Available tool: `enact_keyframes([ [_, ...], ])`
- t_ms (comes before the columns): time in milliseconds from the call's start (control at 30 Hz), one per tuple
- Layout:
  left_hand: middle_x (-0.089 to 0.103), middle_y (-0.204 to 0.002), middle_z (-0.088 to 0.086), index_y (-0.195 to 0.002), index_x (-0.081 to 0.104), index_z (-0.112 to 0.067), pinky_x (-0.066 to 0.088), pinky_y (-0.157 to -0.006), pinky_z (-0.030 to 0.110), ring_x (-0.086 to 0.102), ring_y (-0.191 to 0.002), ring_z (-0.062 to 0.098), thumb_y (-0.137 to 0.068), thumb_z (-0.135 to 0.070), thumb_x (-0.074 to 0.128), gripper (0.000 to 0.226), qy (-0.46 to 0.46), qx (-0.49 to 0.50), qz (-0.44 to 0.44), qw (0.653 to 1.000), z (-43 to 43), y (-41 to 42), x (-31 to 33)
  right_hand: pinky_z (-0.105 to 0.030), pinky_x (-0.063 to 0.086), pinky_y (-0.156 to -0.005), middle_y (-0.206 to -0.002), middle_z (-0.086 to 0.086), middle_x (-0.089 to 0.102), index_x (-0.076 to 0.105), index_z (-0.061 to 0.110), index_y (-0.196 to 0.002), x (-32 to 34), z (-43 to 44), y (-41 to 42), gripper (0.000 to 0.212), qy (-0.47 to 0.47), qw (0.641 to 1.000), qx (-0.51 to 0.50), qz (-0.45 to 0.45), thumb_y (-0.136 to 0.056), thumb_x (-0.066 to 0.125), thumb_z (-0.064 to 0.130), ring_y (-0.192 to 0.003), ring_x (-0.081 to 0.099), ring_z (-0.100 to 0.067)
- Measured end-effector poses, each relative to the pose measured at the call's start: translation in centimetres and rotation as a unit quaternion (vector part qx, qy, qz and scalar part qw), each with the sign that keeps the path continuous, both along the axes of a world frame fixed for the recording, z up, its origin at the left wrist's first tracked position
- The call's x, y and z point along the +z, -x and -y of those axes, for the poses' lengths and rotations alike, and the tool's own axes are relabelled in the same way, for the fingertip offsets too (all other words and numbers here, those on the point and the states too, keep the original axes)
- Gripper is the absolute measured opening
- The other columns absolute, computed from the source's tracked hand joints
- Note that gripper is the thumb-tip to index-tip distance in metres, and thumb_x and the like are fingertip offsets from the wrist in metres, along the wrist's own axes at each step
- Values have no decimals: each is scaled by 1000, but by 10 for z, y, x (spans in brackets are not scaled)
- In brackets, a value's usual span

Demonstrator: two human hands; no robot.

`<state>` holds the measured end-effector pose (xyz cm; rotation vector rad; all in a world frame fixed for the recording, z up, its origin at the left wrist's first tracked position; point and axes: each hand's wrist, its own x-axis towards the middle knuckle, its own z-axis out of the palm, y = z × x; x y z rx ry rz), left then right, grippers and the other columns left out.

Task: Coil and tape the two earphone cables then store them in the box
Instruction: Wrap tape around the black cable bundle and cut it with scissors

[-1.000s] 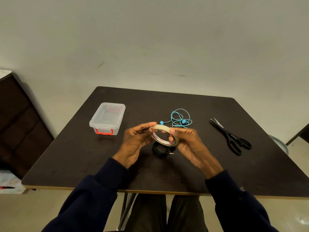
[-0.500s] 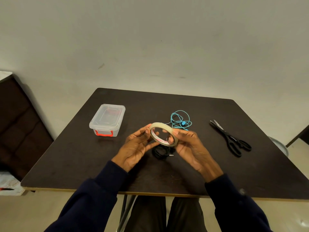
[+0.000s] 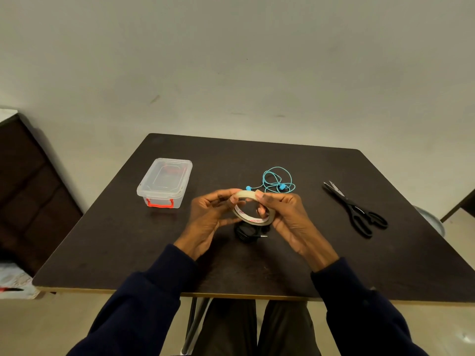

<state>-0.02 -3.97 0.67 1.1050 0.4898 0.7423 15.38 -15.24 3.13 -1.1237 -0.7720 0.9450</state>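
Dark table (image 3: 334,253); left hand (image 3: 209,217) and right hand (image 3: 288,217) pinching thin pale tape roll (image 3: 253,221).

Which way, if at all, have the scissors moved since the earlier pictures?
No. The scissors stay put, with the same gap to the blue earphones on their left.

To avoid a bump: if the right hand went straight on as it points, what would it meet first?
Likely the left hand, which holds the same tape; beyond that the blue earphones, though the right hand may pass above them.
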Motion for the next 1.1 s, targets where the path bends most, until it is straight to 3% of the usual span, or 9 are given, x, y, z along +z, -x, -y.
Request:
enact_keyframes([
  [100,74,-115,14,-103,78,-11,62,-73,45,72,-107,31,-77,-17,78,27,69,-10,23,997,-3,1,-2,-23,52,-66,-107,-34,56,72,-8,-103,-2,3,1,31,-19,998,13,-51,-84,74,16,-63,57,-10],
  [233,72,-118,20,-106,75,-5,61,-71,49,71,-107,34,-80,-13,74,28,126,-23,40,991,-4,2,-5,-30,51,-73,-103,-31,53,66,-15,-108,-2,5,3,35,-21,995,24,-98,-86,68,11,-62,58,-11],
  [367,69,-124,22,-118,67,1,60,-73,55,69,-111,37,-80,-12,72,40,182,-40,68,980,-4,2,-8,-30,48,-79,-104,-23,70,75,-5,-96,-1,9,6,23,-40,989,42,-133,-80,71,11,-69,66,-11],
  [500,64,-131,24,-123,62,4,61,-72,55,69,-112,38,-83,-10,68,43,231,-47,81,969,-2,0,-9,-32,46,-82,-106,-19,73,76,-2,-96,-1,11,8,26,-41,987,61,-140,-77,72,15,-71,67,-11],
  [667,60,-136,25,-130,57,4,61,-70,58,67,-113,41,-96,-6,58,35,275,-50,82,957,4,-3,-10,-31,58,-81,-110,-19,73,78,1,-97,-1,13,9,21,-51,984,74,-155,-85,64,11,-78,70,-13],
  [733,60,-136,25,-128,59,4,60,-69,59,67,-111,42,-98,-4,56,31,291,-55,83,951,5,-4,-10,-42,53,-96,-111,-20,72,77,1,-98,-2,13,10,21,-56,983,77,-157,-87,61,9,-94,67,-23],
  [800,60,-136,25,-130,58,3,60,-70,60,67,-111,43,-98,-3,57,33,304,-59,86,947,7,-5,-12,-55,36,-109,-115,-23,70,76,-1,-100,-4,12,9,22,-55,983,66,-162,-89,59,6,-105,57,-33],
  [967,63,-133,24,-130,60,-1,59,-76,63,65,-115,43,-97,-2,56,33,307,-79,89,944,11,-6,-16,-42,57,-92,-121,-25,67,72,-5,-111,-4,14,11,28,-65,980,96,-159,-90,58,8,-107,68,-30],
  [1100,68,-130,12,-127,67,-13,58,-85,57,67,-116,34,-92,-10,65,35,165,-90,65,980,2,-1,-12,-30,57,-76,-93,-20,69,73,-6,-105,-7,9,6,25,-36,992,48,-114,-89,64,11,-69,64,-13],
])
